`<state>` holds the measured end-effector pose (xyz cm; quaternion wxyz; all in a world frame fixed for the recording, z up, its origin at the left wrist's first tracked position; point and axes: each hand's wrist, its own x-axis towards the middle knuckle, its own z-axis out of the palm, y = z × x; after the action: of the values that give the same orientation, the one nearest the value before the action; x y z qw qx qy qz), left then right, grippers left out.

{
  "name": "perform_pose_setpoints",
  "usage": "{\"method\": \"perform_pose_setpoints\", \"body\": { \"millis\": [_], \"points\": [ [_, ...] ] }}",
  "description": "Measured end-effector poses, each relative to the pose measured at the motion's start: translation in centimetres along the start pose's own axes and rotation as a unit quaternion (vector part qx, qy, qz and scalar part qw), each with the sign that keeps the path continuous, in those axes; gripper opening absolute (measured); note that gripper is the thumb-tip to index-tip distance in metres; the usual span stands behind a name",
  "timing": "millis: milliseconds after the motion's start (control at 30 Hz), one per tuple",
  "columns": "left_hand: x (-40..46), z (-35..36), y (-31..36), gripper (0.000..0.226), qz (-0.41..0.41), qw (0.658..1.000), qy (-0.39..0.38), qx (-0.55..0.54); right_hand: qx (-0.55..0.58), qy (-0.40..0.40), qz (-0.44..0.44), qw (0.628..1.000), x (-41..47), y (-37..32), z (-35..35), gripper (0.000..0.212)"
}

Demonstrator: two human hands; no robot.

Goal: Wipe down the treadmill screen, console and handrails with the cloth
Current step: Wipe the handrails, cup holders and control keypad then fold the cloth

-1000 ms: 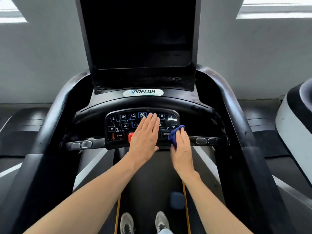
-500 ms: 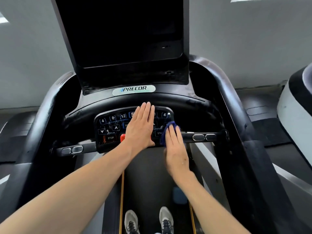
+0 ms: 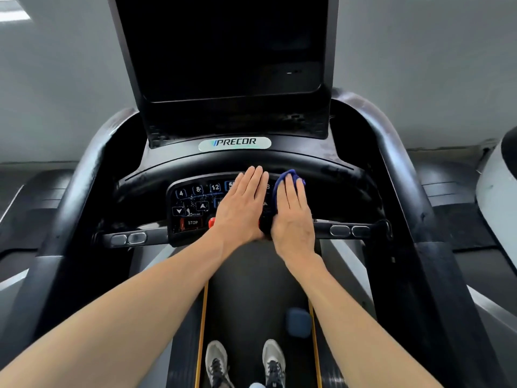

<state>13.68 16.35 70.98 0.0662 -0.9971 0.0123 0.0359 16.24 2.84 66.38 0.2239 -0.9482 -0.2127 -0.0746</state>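
The treadmill's dark screen [image 3: 223, 49] stands upright above the black console [image 3: 307, 161] with its button panel [image 3: 193, 203]. My left hand [image 3: 240, 205] lies flat on the middle of the panel, fingers straight. My right hand [image 3: 292, 217] presses a blue cloth [image 3: 282, 179] flat against the panel's right part; the cloth shows only past my fingertips. The left handrail [image 3: 81, 175] and right handrail [image 3: 402, 175] curve down on both sides. A cross bar [image 3: 344, 230] with metal grip sensors runs under the panel.
A small blue object [image 3: 298, 323] lies on the treadmill belt [image 3: 251, 289] near my shoes [image 3: 216, 359]. A white-and-black neighbouring machine [image 3: 498, 197] stands at the right. A grey wall [image 3: 56, 79] is behind the treadmill.
My right hand has slid the cloth up the panel's right side, from its lower edge to its top. My left hand stays flat on the panel. The view has shifted.
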Motion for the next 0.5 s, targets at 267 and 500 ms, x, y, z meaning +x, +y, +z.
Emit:
{"method": "perform_pose_setpoints", "body": {
  "millis": [267, 500],
  "points": [
    [-1.4, -0.5, -3.7, 0.155, -0.019, 1.0, -0.015, -0.019, -0.053, -0.041, -0.099, 0.993, -4.2, -0.1, 0.6, 0.076],
    [-1.9, 0.1, -4.3, 0.159, -0.017, 0.999, -0.033, 0.006, -0.102, -0.034, -0.088, 0.99, -5.0, -0.2, 0.8, 0.076]
  ]
}}
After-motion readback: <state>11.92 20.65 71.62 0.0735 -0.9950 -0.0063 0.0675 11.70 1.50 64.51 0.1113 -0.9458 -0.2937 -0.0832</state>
